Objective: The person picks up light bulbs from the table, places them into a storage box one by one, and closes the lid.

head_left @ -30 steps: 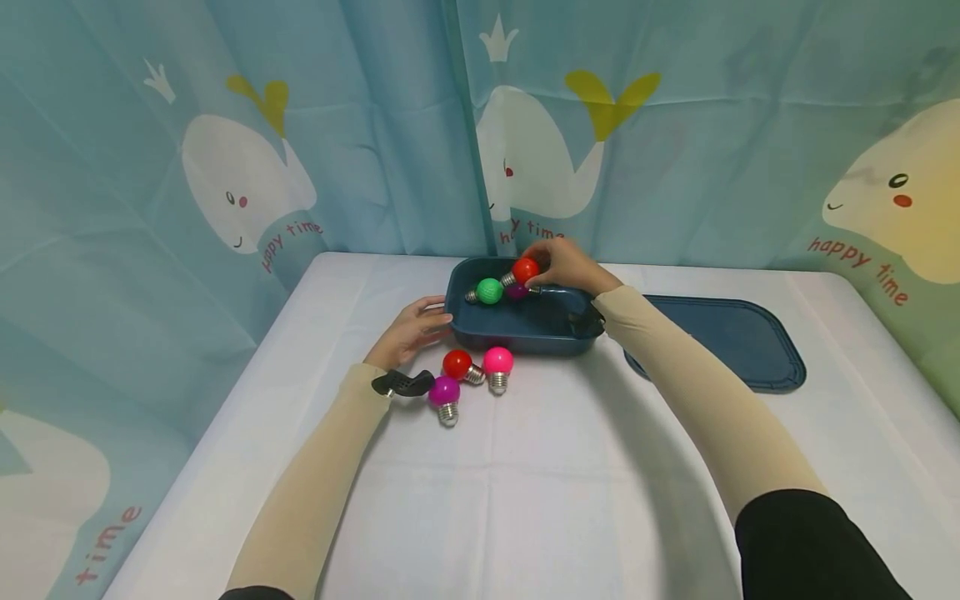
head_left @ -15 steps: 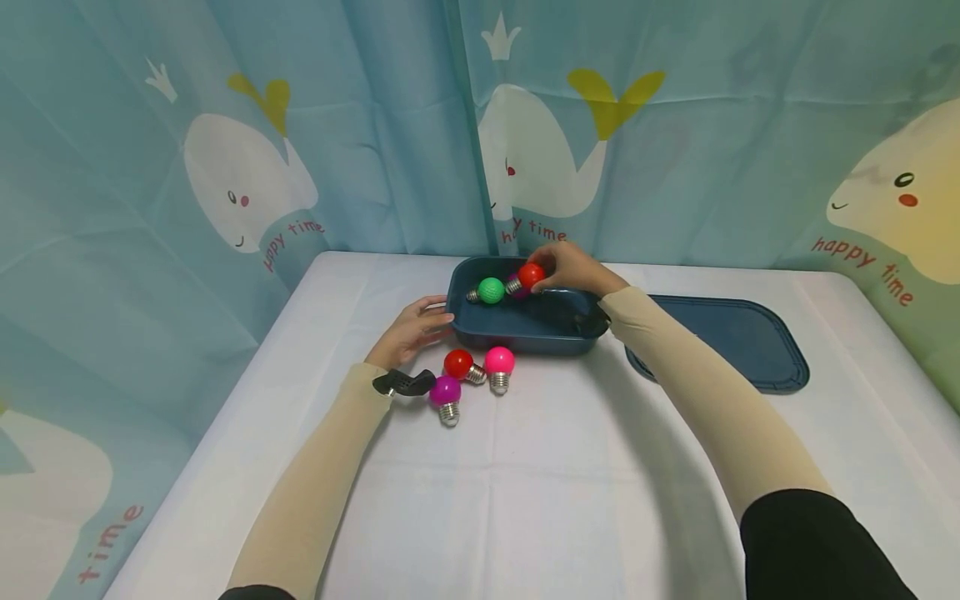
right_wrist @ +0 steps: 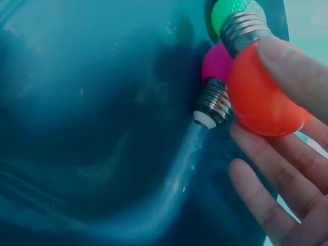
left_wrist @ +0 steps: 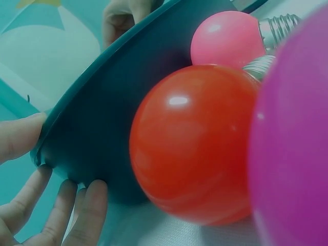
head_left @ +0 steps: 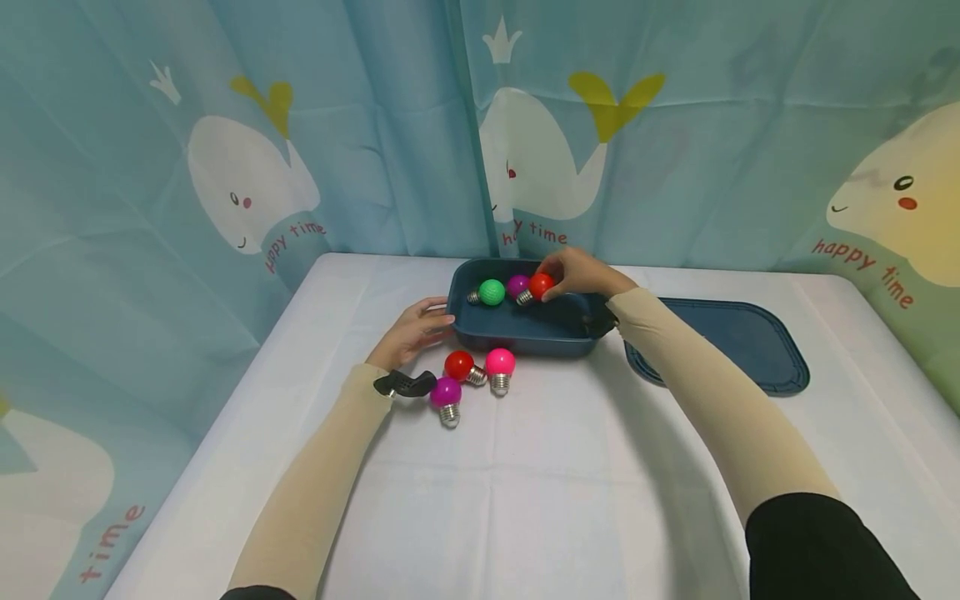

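Observation:
My right hand (head_left: 576,273) pinches a red light bulb (head_left: 542,285) inside the dark blue box (head_left: 525,343), its metal screw base pointing down-left. In the right wrist view, the thumb (right_wrist: 287,66) lies on one side of the red bulb (right_wrist: 261,92) and fingers on the other. Beside it in the box lie a purple bulb (head_left: 517,286) and a green dimpled bulb (head_left: 491,292). At the box's left end my left hand (head_left: 411,333) touches the outer wall with extended fingers; its thumb (left_wrist: 23,136) is at the rim in the left wrist view.
In front of the box, on the white-covered table (head_left: 555,483), lie a second red bulb (head_left: 458,365), a pink bulb (head_left: 499,363) and a second purple bulb (head_left: 446,392). A flat dark blue lid (head_left: 738,346) lies at right, partly behind the right forearm. A whale-print curtain (head_left: 405,150) hangs behind.
My right hand has moved the red bulb right and slightly toward me in the box, uncovering the purple bulb. The left hand stays at the box's left end.

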`<action>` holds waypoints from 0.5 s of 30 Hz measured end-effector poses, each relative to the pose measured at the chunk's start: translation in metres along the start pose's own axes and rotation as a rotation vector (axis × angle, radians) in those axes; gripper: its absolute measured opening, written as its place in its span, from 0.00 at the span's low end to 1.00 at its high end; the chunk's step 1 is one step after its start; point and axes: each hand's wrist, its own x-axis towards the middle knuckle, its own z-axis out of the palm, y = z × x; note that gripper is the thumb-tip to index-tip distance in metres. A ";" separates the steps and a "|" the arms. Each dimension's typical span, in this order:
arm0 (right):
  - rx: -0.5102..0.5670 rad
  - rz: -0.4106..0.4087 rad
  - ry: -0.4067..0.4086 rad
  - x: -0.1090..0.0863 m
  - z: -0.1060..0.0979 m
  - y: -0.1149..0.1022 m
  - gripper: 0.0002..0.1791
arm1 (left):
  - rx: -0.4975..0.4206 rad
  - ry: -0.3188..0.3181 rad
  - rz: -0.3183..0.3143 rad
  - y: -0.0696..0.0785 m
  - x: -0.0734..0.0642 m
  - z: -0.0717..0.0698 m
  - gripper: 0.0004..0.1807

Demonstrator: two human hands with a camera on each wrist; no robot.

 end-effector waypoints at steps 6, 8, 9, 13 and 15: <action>-0.003 0.013 -0.045 -0.004 -0.004 0.000 0.23 | 0.000 0.005 0.001 -0.001 0.000 0.000 0.30; -0.006 0.008 -0.058 -0.005 -0.006 0.002 0.23 | 0.004 0.001 0.002 -0.001 0.000 -0.001 0.30; -0.008 0.005 -0.062 -0.005 -0.006 0.003 0.23 | 0.003 -0.003 0.003 -0.001 0.000 -0.001 0.30; -0.004 0.002 -0.081 -0.006 -0.008 0.007 0.23 | 0.008 -0.009 0.004 -0.001 0.000 -0.001 0.30; 0.000 0.009 -0.090 -0.007 -0.008 0.008 0.22 | 0.006 -0.007 0.003 -0.001 0.000 -0.001 0.30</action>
